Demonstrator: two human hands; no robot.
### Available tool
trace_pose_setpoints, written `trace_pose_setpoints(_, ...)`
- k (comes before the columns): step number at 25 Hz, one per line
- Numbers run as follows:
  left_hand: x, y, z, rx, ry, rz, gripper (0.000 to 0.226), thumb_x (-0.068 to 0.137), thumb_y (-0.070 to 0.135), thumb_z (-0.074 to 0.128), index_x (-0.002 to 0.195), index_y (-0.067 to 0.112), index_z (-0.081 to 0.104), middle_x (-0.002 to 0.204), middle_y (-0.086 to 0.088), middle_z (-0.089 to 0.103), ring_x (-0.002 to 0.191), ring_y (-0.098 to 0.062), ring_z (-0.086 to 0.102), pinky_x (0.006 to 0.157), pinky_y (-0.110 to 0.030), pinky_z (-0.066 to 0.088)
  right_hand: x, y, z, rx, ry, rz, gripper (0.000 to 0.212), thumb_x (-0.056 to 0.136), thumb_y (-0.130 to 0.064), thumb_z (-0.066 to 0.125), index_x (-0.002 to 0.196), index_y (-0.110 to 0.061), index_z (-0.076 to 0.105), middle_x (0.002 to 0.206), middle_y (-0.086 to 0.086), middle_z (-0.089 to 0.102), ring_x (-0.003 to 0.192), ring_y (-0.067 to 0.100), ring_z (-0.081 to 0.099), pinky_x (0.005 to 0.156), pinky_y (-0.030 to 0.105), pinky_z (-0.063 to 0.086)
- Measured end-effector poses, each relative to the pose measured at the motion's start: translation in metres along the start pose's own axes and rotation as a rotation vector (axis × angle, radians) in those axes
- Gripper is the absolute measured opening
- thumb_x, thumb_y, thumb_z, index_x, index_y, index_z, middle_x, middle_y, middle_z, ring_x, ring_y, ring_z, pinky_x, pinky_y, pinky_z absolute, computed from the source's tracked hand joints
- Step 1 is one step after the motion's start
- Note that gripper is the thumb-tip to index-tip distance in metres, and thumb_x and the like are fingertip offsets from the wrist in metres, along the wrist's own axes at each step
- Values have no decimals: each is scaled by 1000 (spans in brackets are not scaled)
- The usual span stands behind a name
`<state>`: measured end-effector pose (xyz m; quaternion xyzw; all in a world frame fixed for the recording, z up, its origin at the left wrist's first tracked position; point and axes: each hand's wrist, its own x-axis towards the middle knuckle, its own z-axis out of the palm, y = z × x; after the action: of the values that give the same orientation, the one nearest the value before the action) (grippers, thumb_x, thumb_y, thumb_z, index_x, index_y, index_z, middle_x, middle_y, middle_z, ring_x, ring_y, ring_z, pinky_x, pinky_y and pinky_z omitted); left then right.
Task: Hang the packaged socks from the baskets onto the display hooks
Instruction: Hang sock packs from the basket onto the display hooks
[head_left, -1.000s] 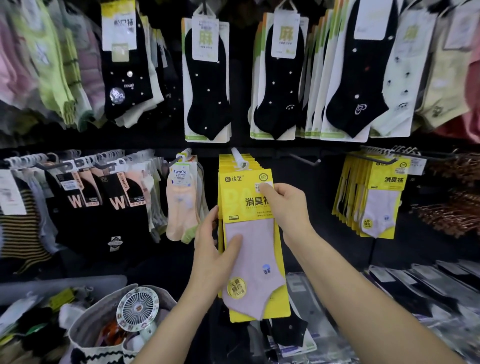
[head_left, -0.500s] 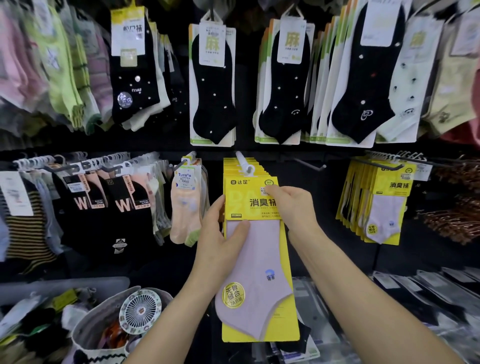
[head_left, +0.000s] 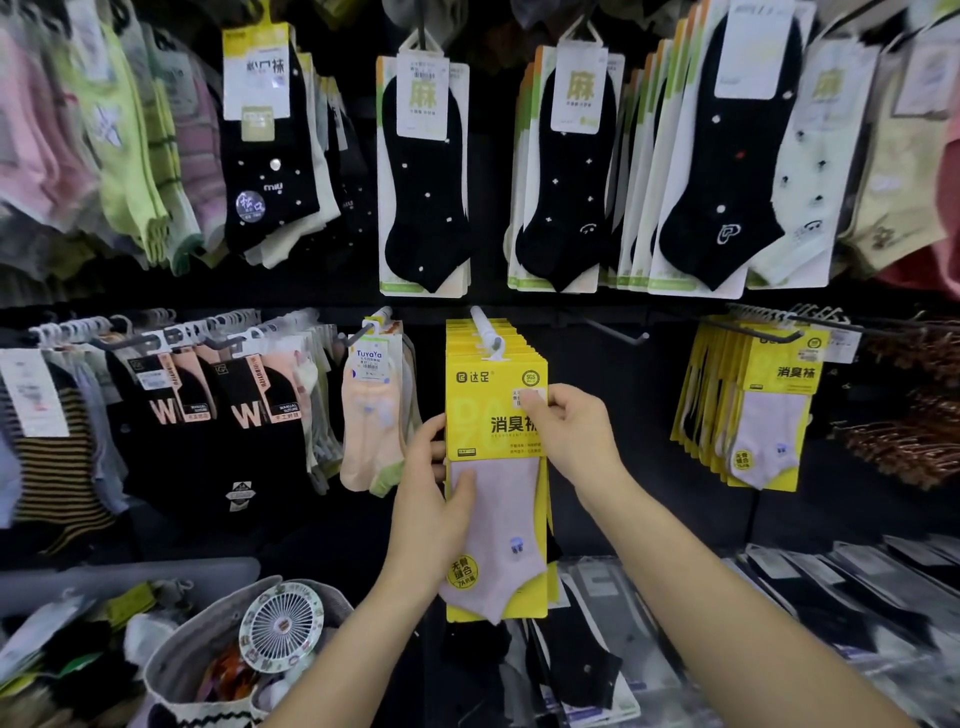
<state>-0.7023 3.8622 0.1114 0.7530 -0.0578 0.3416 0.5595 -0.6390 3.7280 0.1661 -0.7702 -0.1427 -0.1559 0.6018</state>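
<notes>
A stack of yellow sock packages (head_left: 493, 410), each with a pale lilac ankle sock, hangs on a white display hook (head_left: 485, 332) at the centre of the lower row. My left hand (head_left: 431, 499) grips the stack's left edge, thumb across the lilac sock of the front package. My right hand (head_left: 574, 436) pinches the front package's upper right edge at the card. The packages sit flat and upright on the hook.
More yellow packages (head_left: 763, 405) hang at the right, peach socks (head_left: 371, 410) at the left, black socks (head_left: 426, 187) above. A bare hook (head_left: 618, 332) juts out right of the stack. A fabric basket (head_left: 176, 675) with a small white fan (head_left: 283, 626) stands lower left.
The front package has settled flat against the hanging stack. Both hands keep their hold; the left thumb has slid nearer the package's left edge.
</notes>
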Motion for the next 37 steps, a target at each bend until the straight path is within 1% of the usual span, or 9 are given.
trace_pose_setpoints(4, 3, -6, -2, 64, 20, -43, 45, 86, 18, 63, 126, 24, 43, 116, 9, 54, 99, -3, 53, 81, -22, 47, -3, 9, -5, -156, 130, 4, 38, 81, -49, 63, 99, -16, 59, 88, 4, 65, 80, 18, 61, 62, 31, 48)
trace_pose_setpoints(6, 11, -5, 1, 51, -23, -31, 50, 89, 22, 58, 135, 16, 38, 132, 3, 49, 121, -12, 47, 99, -34, 43, -6, 13, -2, -156, 106, 16, 55, 84, -49, 60, 127, -18, 45, 110, 1, 57, 99, 16, 57, 79, 35, 50)
trace_pose_setpoints(8, 22, -2, 9, -37, -108, -19, 51, 92, 24, 49, 139, 12, 35, 135, -5, 50, 126, -17, 47, 106, -40, 40, -8, 14, 7, -101, -11, 9, 46, 93, -41, 49, 132, -18, 42, 121, -1, 53, 111, 16, 54, 89, 35, 46)
trace_pose_setpoints(11, 36, -5, 20, -175, -122, -73, 49, 99, 15, 40, 145, 8, 24, 134, -5, 52, 122, -13, 51, 105, -34, 41, -6, 11, 20, -22, -98, 19, 33, 99, -31, 40, 128, -17, 43, 120, -1, 55, 101, 11, 53, 82, 26, 42)
trace_pose_setpoints(17, 45, -16, 21, -215, -142, -62, 40, 99, 5, 35, 137, 15, 31, 119, 13, 53, 103, 14, 55, 84, -7, 45, -2, 17, 14, 6, -186, 10, 40, 98, -18, 42, 138, -19, 35, 126, -3, 52, 112, 11, 50, 95, 30, 42)
trace_pose_setpoints(22, -5, -29, 14, -224, -207, -107, 42, 99, 9, 38, 140, 15, 32, 133, 7, 49, 120, 2, 50, 94, -14, 43, -44, 50, -10, 12, -281, 41, 48, 95, -15, 51, 140, -14, 36, 126, -5, 51, 114, 8, 50, 95, 25, 42)
trace_pose_setpoints(28, -158, -95, 14, -52, -136, -593, 56, 97, 27, 44, 147, 14, 22, 148, -1, 32, 129, -8, 34, 100, -20, 29, -168, 156, -49, -14, -277, 381, 42, 94, -16, 53, 134, -7, 43, 114, 6, 56, 102, 14, 55, 78, 8, 42)
trace_pose_setpoints(32, -256, -139, 15, 279, -577, -862, 41, 97, 20, 48, 135, 6, 42, 132, -13, 52, 117, -24, 53, 86, -25, 41, -275, 221, -63, -187, -489, 629, 32, 93, -17, 55, 121, -2, 57, 110, 10, 62, 98, 13, 55, 83, 18, 41)
trace_pose_setpoints(37, -322, -170, 9, 627, -1161, -806, 34, 97, 18, 46, 129, 7, 49, 132, -12, 53, 118, -24, 53, 89, -25, 42, -368, 263, -68, -302, -698, 772, 31, 94, -20, 54, 122, -7, 59, 122, 6, 61, 106, 9, 52, 74, 1, 31)
